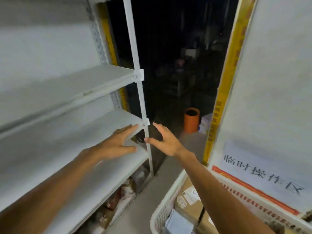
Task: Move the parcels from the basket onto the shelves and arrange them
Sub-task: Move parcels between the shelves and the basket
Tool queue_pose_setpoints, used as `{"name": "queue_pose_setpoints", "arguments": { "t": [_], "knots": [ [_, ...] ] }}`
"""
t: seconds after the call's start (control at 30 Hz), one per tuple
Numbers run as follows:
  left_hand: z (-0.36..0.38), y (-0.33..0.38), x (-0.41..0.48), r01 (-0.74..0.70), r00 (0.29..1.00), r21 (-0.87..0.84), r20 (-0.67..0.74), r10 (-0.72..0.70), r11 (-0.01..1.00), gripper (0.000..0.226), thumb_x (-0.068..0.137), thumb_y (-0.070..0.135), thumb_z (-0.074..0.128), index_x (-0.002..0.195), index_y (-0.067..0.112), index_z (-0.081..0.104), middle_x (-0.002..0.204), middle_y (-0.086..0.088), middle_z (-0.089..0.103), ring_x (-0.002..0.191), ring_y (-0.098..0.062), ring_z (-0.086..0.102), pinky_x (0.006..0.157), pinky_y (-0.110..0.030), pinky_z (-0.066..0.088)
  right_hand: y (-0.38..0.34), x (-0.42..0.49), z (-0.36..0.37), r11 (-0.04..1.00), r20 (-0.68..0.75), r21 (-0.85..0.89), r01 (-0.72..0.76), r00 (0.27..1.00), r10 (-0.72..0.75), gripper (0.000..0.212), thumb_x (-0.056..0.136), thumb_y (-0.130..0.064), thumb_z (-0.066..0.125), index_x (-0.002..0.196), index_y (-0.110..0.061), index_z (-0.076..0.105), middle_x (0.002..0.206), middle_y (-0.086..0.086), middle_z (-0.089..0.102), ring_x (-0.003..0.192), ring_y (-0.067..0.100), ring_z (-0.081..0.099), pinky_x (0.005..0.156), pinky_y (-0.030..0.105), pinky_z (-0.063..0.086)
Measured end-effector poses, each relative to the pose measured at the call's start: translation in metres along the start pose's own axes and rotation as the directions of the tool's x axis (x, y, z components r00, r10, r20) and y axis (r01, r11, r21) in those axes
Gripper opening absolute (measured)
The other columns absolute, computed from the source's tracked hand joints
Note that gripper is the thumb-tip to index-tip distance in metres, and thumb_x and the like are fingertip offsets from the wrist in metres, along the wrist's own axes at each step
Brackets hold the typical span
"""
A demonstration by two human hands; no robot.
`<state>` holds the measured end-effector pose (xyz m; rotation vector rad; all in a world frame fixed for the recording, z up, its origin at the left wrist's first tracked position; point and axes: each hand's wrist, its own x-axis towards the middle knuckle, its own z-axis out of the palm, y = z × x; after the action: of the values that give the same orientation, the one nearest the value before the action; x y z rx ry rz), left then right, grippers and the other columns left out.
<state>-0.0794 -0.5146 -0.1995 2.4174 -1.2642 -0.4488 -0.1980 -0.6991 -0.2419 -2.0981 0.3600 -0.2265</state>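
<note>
Fingers [130, 129] straight beside flat white shelves [67, 130]

Head view, single, wide-angle: faces forward and down along aisle; shelves [67, 92] close at left, basket [162, 205] close at lower right.

On the white sheet [263, 168] stuck to the right-hand panel we read the black handwritten characters "临时操作区", while the print along the yellow strip [217, 115] beside it and on the labels of the parcels [190, 195] in the basket [170, 191] is too blurred for us to read.
</note>
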Motion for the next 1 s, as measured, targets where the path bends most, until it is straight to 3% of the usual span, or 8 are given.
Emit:
{"name": "queue_pose_setpoints", "arguments": {
  "t": [0.17, 0.3, 0.5, 0.8, 1.0],
  "knots": [
    [-0.087, -0.052, -0.110, 0.210, 0.951, 0.095, -0.251, -0.181, 0.973, 0.085, 0.085, 0.032, 0.070, 0.152, 0.026, 0.018, 0.158, 0.003, 0.020, 0.144, -0.014, 0.021, 0.117, -0.027, 0.017, -0.111, 0.035, 0.071, 0.964, 0.220, -0.058, 0.258, 0.946, -0.240, 0.095, 0.079, -0.057, 0.071, 0.154, -0.029, 0.021, 0.162, 0.001, 0.016, 0.149, 0.020, 0.015, 0.120, 0.044, 0.021],
    [-0.136, -0.098, -0.203, 0.421, 0.843, 0.081, -0.401, -0.358, 0.903, 0.081, 0.088, 0.035, 0.066, 0.152, 0.020, 0.018, 0.158, -0.003, 0.020, 0.144, -0.019, 0.022, 0.113, -0.025, 0.014, -0.197, 0.048, 0.136, 0.902, 0.327, -0.014, 0.432, 0.854, -0.404, 0.090, 0.081, -0.058, 0.068, 0.154, -0.033, 0.022, 0.163, 0.000, 0.013, 0.150, 0.016, 0.011, 0.121, 0.038, 0.018],
    [-0.184, -0.144, -0.331, 0.594, 0.674, 0.052, -0.577, -0.462, 0.803, 0.077, 0.091, 0.035, 0.062, 0.152, 0.025, 0.017, 0.158, -0.007, 0.023, 0.144, -0.025, 0.023, 0.117, -0.036, 0.020, -0.318, 0.040, 0.239, 0.785, 0.423, 0.097, 0.612, 0.689, -0.589, 0.081, 0.088, -0.054, 0.062, 0.154, -0.028, 0.023, 0.162, -0.001, 0.018, 0.149, 0.012, 0.016, 0.118, 0.030, 0.018],
    [-0.215, -0.193, -0.485, 0.738, 0.433, -0.074, -0.709, -0.556, 0.671, 0.073, 0.089, 0.029, 0.065, 0.150, 0.024, 0.026, 0.153, -0.008, 0.034, 0.137, -0.026, 0.034, 0.109, -0.035, 0.029, -0.431, 0.010, 0.358, 0.660, 0.546, 0.153, 0.735, 0.494, -0.677, 0.081, 0.088, -0.053, 0.063, 0.154, -0.023, 0.026, 0.161, 0.001, 0.021, 0.148, 0.012, 0.019, 0.118, 0.027, 0.016],
    [-0.230, -0.213, -0.551, 0.795, 0.353, -0.127, -0.699, -0.622, 0.594, 0.074, 0.090, 0.033, 0.064, 0.150, 0.032, 0.021, 0.156, -0.003, 0.028, 0.139, -0.024, 0.030, 0.109, -0.038, 0.031, -0.475, 0.008, 0.406, 0.657, 0.578, 0.231, 0.717, 0.442, -0.686, 0.078, 0.089, -0.052, 0.062, 0.153, -0.026, 0.026, 0.160, 0.000, 0.023, 0.146, 0.016, 0.025, 0.113, 0.029, 0.023]
  ]
}}
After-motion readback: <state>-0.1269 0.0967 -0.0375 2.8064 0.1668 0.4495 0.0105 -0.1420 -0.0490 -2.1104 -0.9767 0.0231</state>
